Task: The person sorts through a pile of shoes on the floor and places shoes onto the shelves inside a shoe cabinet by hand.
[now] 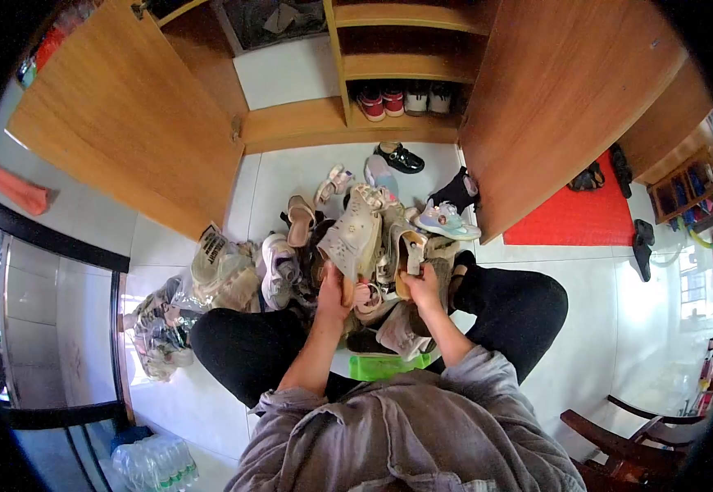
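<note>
Above a heap of shoes on the floor, my left hand [333, 293] is closed around the open end of a pale perforated boot [350, 236], whose toe points away from me. My right hand [422, 287] is closed on a beige shoe with a tan lining [406, 244]; the front of this shoe is partly hidden. Around them lie a white sneaker [277, 275], a beige sandal [299, 220], a pastel sneaker [447, 220] and several other shoes. A bright green item [377, 366] shows between my legs.
An open wooden cabinet [291, 119] stands ahead, its left door [135, 115] and right door [553, 107] swung outward. Red shoes [382, 104] sit on its bottom shelf. A black shoe [400, 157] lies before it. Bagged shoes [221, 266] are at left, a red mat [565, 209] at right.
</note>
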Demonstrator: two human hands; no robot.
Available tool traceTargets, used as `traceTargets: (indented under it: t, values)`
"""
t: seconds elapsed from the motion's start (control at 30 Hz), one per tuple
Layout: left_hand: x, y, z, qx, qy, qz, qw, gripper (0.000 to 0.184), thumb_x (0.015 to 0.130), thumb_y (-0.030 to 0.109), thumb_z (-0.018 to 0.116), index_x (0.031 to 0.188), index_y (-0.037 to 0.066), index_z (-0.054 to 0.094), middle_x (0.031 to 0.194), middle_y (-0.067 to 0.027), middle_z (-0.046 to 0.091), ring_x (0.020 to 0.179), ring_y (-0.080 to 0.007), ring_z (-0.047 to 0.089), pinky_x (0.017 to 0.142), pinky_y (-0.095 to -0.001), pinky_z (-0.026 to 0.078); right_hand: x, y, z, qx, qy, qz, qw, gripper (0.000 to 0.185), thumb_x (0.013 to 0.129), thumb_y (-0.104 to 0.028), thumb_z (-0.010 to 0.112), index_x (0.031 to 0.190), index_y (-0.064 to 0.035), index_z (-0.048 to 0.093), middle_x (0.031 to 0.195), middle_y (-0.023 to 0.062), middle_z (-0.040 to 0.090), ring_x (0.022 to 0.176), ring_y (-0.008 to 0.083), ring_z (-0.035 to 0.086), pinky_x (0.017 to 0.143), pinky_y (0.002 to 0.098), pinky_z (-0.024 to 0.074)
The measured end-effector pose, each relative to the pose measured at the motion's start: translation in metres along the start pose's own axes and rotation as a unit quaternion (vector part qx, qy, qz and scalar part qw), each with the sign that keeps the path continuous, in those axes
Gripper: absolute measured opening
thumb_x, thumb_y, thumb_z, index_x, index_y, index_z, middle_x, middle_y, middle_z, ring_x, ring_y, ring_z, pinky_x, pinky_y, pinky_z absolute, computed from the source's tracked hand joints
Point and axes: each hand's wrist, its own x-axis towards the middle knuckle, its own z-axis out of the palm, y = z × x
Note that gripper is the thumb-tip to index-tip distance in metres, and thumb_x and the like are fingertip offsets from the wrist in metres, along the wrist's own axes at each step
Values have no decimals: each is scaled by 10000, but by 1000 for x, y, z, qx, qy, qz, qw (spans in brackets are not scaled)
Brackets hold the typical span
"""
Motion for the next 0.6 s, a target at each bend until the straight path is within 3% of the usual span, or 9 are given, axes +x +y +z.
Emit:
traceTargets:
  t: [0.07, 0.1, 0.17, 0.2, 0.27, 0.4, 0.53, 0.6]
  values:
    - [-28, 14, 54, 95, 19, 39, 995, 422, 926, 412, 407, 1102, 44, 515, 871, -103, 587, 681, -197, 568, 514, -316, 474, 0, 5, 3, -13, 15, -103, 994, 407, 754, -164, 676, 1061, 11, 474, 905, 105, 589, 780, 169, 567, 675, 285, 455]
    - [-26, 13, 55, 100, 45, -12, 994, 367, 919, 311, 465, 1157, 32, 481, 943, -95, 582, 777, -177, 572, 587, -339, 488, -4, 2, 4, -16, 17, -122, 992, 425, 758, -161, 675, 1086, 13, 468, 927, 108, 587, 803, 166, 563, 688, 284, 453]
    - [-27, 3, 64, 58, 66, 5, 996, 322, 877, 185, 536, 1169, 61, 480, 1048, -72, 564, 934, -202, 558, 709, -367, 496, -23, -33, 8, -50, 15, -111, 992, 466, 776, -126, 657, 1161, 19, 440, 1005, 114, 575, 869, 157, 550, 728, 273, 451]
    - [-26, 0, 68, 38, 78, 13, 996, 335, 855, 122, 571, 1174, 76, 479, 1101, -60, 554, 1013, -214, 551, 770, -381, 500, -20, -22, 11, 36, -26, -87, 995, 496, 786, -89, 634, 1212, 22, 406, 1050, 105, 563, 898, 148, 542, 759, 260, 446]
    - [-41, 13, 87, 17, 6, -4, 1000, 434, 838, 87, 577, 1241, 136, 423, 1157, -53, 520, 1042, -226, 533, 782, -412, 500, -27, -33, 13, 78, -47, -147, 985, 580, 785, -81, 635, 1280, 21, 351, 1071, 102, 555, 912, 149, 541, 778, 253, 444]
    - [-38, 15, 88, 0, -111, 10, 994, 630, 807, 42, 583, 1336, 249, 310, 1239, -34, 459, 1095, -243, 498, 823, -477, 477, -26, -39, 14, 169, -60, -122, 976, 677, 788, -36, 617, 1359, 12, 256, 1128, 104, 523, 971, 149, 517, 816, 250, 426]
    - [-37, 17, 95, -5, -116, -4, 993, 724, 779, -12, 561, 1376, 254, 250, 1254, -45, 446, 1097, -258, 494, 846, -477, 461, -29, -54, 8, 109, -86, -153, 978, 665, 788, 23, 540, 1373, 16, 224, 1184, 109, 504, 1013, 150, 508, 833, 243, 414]
    - [-36, 18, 97, -12, -134, -1, 991, 743, 772, -30, 548, 1386, 246, 232, 1265, -54, 438, 1106, -261, 490, 852, -477, 458, -23, -47, 9, 148, -81, -141, 976, 667, 778, 42, 518, 1376, 11, 223, 1198, 109, 499, 1021, 149, 508, 839, 243, 410]
